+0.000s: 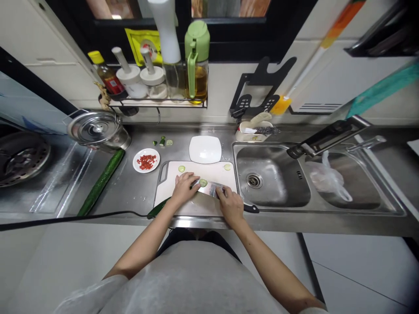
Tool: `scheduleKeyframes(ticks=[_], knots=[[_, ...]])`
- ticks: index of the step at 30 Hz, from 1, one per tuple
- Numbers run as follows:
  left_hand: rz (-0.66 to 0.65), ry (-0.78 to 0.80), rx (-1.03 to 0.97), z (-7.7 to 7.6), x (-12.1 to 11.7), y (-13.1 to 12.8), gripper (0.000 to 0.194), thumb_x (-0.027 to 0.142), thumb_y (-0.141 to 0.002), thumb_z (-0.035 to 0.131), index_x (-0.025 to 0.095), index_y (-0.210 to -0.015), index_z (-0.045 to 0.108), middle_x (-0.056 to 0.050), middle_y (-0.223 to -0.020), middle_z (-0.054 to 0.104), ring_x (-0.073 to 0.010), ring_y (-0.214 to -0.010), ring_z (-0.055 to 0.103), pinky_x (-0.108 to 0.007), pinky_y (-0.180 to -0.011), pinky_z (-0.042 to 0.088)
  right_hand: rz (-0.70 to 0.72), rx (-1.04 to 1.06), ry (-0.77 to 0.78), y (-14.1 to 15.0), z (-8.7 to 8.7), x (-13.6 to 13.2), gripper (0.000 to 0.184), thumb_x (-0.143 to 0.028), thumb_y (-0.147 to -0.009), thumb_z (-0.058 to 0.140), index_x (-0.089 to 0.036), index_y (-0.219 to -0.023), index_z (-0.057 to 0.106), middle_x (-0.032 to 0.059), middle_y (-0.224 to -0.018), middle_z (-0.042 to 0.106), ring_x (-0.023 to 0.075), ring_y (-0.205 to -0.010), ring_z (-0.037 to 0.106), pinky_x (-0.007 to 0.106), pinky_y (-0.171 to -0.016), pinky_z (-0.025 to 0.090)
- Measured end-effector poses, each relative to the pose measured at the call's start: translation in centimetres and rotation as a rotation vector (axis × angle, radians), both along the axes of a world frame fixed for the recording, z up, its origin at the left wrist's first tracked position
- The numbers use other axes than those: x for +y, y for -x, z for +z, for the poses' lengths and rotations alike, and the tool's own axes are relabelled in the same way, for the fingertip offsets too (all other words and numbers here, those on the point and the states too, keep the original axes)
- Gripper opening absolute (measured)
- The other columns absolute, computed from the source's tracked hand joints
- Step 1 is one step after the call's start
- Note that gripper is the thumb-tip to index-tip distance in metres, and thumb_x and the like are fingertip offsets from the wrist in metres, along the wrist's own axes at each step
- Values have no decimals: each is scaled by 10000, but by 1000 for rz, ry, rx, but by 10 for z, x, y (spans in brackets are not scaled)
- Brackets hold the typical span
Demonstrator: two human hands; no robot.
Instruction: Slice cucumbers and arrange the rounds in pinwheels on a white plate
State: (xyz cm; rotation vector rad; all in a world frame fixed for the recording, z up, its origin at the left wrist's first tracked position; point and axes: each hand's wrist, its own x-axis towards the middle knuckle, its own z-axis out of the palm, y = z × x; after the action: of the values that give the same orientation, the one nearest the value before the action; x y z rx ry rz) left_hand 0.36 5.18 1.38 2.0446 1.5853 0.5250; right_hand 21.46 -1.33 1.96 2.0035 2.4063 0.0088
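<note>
Taking the cutting board (203,209) as our landmark, we are seeing a kitchen knife (210,189) lying flat-side up over its middle, with one cucumber slice (203,182) resting on the blade. The right hand (231,206) is closing on the blade toward its heel rather than on the black handle, which is jutting past the board's right edge; we are guessing that this is giving level support under the slice. The left hand (185,188) is curling partway at the blade's other end, probably steadying it, though we are not managing to tell whether it is pinching the metal. Two more slices are lying near the board's far corners, apart from the blade. A cut length of cucumber (159,207) is lying along the board's near-left corner, partly under the left forearm, perhaps so that the middle is staying free for the blade. Left of the board, a plate of chopped red pieces (135,163) and a whole cucumber (101,181) are sitting off the working surface, while a white plate (205,149) is standing right at the board's far edge, seemingly for easy reach
</note>
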Motion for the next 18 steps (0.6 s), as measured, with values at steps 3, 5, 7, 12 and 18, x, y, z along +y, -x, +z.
scheduleKeyframes(ticks=[3, 5, 7, 12, 18], knots=[[-41, 122, 26, 7, 2, -1, 280, 375, -861, 555, 318, -1117, 653, -58, -1281, 553, -268, -1250, 443, -611, -1105, 164, 46, 2, -117, 0, -4, -3, 334, -189, -925, 438, -256, -1222, 574, 87, -1143, 592, 147, -746, 474, 287, -683, 285], [-41, 159, 9, 9, 2, -3, 262, 328, -838, 576, 304, -1084, 662, -49, -1259, 571, -258, -1232, 460, -598, -1110, 161, 69, -5, -145, 0, -5, -5, 329, -189, -919, 451, -259, -1213, 582, 82, -1126, 599, 147, -729, 465, 292, -670, 276], [-23, 158, -31, 9, 2, -7, 235, 280, -803, 604, 284, -1029, 671, -40, -1207, 603, -249, -1187, 497, -582, -1107, 181, 77, -14, -140, 1, -6, -7, 326, -197, -921, 453, -263, -1211, 587, 79, -1125, 602, 150, -727, 464, 296, -665, 272], [73, 112, -173, 0, 5, -14, 79, 234, -782, 607, 224, -830, 669, -18, -933, 681, -184, -940, 603, -377, -963, 407, 53, 5, -77, 1, -9, -11, 339, -196, -912, 458, -255, -1218, 590, 83, -1145, 598, 159, -767, 488, 291, -680, 280], [484, 252, -267, -22, 30, 6, 106, 286, -786, 601, 225, -843, 667, 18, -756, 671, -134, -731, 612, -252, -720, 450, -1, 28, -37, -5, -11, -12, 324, -214, -906, 470, -247, -1199, 606, 76, -1113, 604, 161, -788, 507, 281, -692, 293]])
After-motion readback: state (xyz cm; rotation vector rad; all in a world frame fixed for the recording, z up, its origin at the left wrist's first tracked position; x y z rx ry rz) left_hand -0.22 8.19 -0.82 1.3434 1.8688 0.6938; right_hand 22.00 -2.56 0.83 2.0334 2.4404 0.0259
